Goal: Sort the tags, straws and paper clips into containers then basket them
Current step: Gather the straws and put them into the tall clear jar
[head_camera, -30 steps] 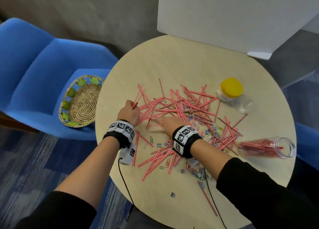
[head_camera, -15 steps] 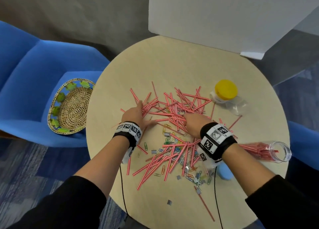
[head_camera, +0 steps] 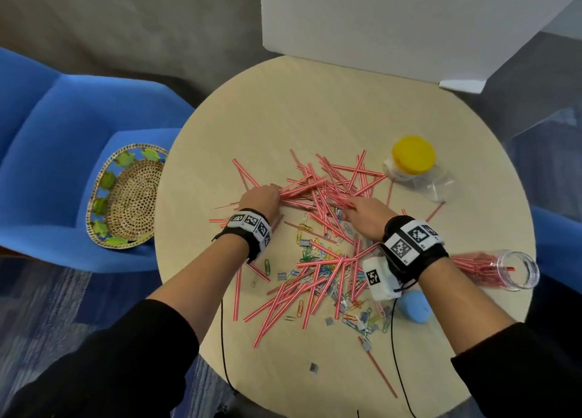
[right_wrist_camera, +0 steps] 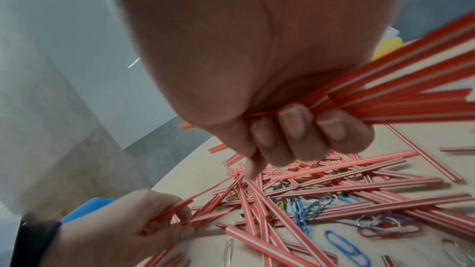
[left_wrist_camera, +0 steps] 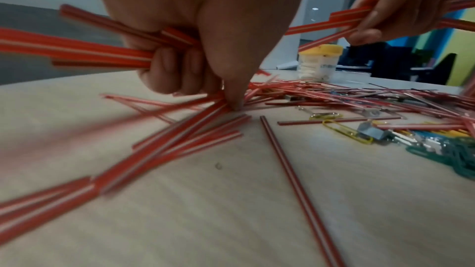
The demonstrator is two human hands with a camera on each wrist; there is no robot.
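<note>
Two hands work the pile at once. Our left hand grips a small bunch of straws, fingers curled round them, thumb tip pressing down at the pile's left edge. Our right hand is closed round a thicker bunch, fanning out toward the upper right of the wrist view. Loose straws remain scattered mid-counter, most with long axes running roughly left-right between the two hands, a second clump lower centre pointing diagonally toward the lower left. Paper clips and small grey tags lie mixed underneath, lower centre.

Key relation, as we judge it: the open clear jar with straws already inside lies on its side at right edge of frame, mouth facing right, just beside the right wrist. So the right hand is nearer, and its bunch would need turning to line up with the jar's axis. Yellow-lidded jar stands upper right, shut. Woven basket sits on the blue chair, left of frame, well apart from everything.
</note>
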